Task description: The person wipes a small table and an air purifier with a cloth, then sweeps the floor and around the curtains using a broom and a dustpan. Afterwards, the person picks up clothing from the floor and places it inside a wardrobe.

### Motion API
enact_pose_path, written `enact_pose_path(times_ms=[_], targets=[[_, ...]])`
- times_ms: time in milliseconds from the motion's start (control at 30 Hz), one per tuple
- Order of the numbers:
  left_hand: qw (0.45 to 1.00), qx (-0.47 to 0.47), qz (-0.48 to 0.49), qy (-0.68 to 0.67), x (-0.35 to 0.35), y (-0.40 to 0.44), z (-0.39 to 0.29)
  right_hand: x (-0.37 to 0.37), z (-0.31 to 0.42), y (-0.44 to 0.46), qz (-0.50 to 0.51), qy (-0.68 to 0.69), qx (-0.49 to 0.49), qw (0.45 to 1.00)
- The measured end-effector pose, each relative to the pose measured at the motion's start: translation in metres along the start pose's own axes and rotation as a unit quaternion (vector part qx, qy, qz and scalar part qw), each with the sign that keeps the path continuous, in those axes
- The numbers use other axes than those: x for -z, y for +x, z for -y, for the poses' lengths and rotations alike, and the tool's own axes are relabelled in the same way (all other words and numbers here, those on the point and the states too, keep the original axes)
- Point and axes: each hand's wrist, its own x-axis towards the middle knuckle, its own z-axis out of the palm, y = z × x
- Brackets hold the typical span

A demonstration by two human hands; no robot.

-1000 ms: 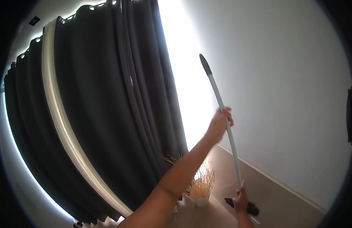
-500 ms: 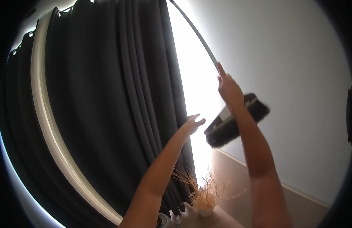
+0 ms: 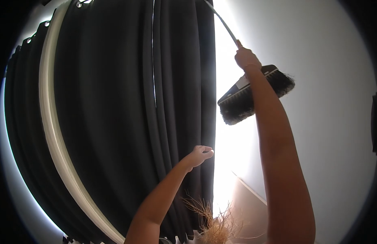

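Observation:
My right hand [image 3: 248, 59] is raised and wrapped round the handle of a broom [image 3: 238, 101], with its forefinger lying along the stick. The broom is upside down: its dark bristle head hangs near my wrist, partly behind my forearm, and the stick rises to the upper left out of view. Lower down, my left hand [image 3: 199, 156] is at the right edge of the dark curtain [image 3: 111, 122]. Thumb and fingers are curled together there in a pinch, seemingly on the cloth.
Bright light comes through the gap between the curtain and the pale wall [image 3: 326, 101]. A pale sheer strip [image 3: 54, 126] hangs among the dark folds at left. Dry twigs [image 3: 217, 232] stand below my hands. A dark object [image 3: 375, 124] is at the far right.
My right hand and the broom have risen. My left hand has gone lower and closed from open fingers to a pinch. The curtain's edge sits further right, and a light slit shows between folds.

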Motion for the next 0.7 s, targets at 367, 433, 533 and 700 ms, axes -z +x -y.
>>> enact_pose_path(times_ms=[367,433,533,700], targets=[[0.999,-0.017,-0.023,-0.023,-0.004,0.005,-0.003,0.018,0.0,-0.05,-0.108,0.042,0.184,0.976],[1.0,-0.011,-0.013,-0.017,-0.018,0.001,-0.01,0.005,-0.007,-0.039,-0.105,0.035,0.183,0.977],[0.999,-0.036,-0.007,0.018,-0.019,-0.004,-0.012,0.004,-0.002,-0.031,-0.076,0.049,0.141,0.986],[0.99,-0.064,-0.107,0.064,-0.005,-0.001,-0.025,0.019,0.007,-0.04,-0.051,0.048,0.115,0.991]])
